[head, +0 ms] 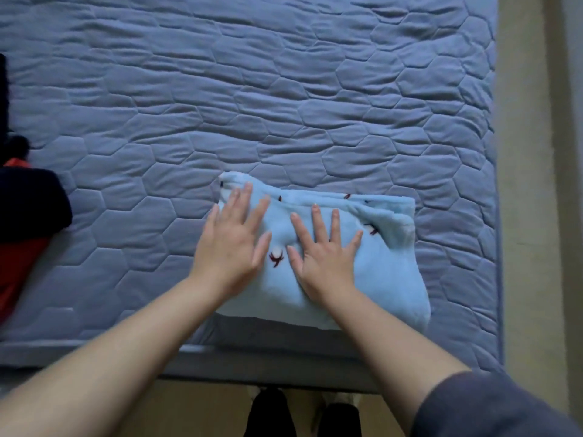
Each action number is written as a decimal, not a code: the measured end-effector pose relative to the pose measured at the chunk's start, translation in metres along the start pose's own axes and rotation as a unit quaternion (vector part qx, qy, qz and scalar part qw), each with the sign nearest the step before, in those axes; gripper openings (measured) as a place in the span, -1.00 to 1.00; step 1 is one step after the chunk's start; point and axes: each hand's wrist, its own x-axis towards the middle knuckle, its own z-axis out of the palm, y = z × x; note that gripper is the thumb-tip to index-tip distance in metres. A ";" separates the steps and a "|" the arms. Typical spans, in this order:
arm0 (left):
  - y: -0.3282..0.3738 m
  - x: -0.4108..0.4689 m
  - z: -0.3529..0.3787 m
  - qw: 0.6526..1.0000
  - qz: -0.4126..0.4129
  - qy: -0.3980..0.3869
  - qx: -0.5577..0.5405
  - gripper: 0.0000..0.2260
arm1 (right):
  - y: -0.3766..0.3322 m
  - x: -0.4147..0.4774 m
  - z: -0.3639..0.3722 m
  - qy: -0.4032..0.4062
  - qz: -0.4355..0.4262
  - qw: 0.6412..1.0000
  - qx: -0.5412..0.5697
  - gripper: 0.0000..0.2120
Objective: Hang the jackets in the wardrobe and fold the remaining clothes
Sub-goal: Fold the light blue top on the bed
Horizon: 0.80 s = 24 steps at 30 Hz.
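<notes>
Both my left hand (230, 244) and right hand (325, 257) press blue fleece (388, 263), fingers (316, 222) released | bed (284, 89) edge near, room beyond | clothes (28, 209) leftward

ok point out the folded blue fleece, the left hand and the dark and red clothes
folded blue fleece (388, 279): head view, bare right part of its top layer
left hand (232, 247): head view, back of the hand
dark and red clothes (28, 206): head view, dark part at the picture's left edge

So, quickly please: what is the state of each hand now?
Left hand: open, fingers straight, flat on the folded light blue garment.
Right hand: open, fingers spread, pressing flat on the same garment.
</notes>
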 end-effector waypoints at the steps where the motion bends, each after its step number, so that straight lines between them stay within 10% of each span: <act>1: 0.002 -0.012 0.008 0.998 0.038 -0.023 0.048 -0.47 | 0.001 -0.002 0.003 0.010 0.008 1.000 0.003 -0.43; 19: -0.032 0.025 0.096 0.979 -0.110 -0.106 0.138 -0.31 | 0.081 0.058 0.024 0.030 -0.116 0.992 -0.041 -0.41; 24: -0.003 0.037 0.096 0.970 -0.195 -0.109 0.100 -0.34 | 0.165 0.054 0.000 0.083 0.042 0.994 -0.050 -0.49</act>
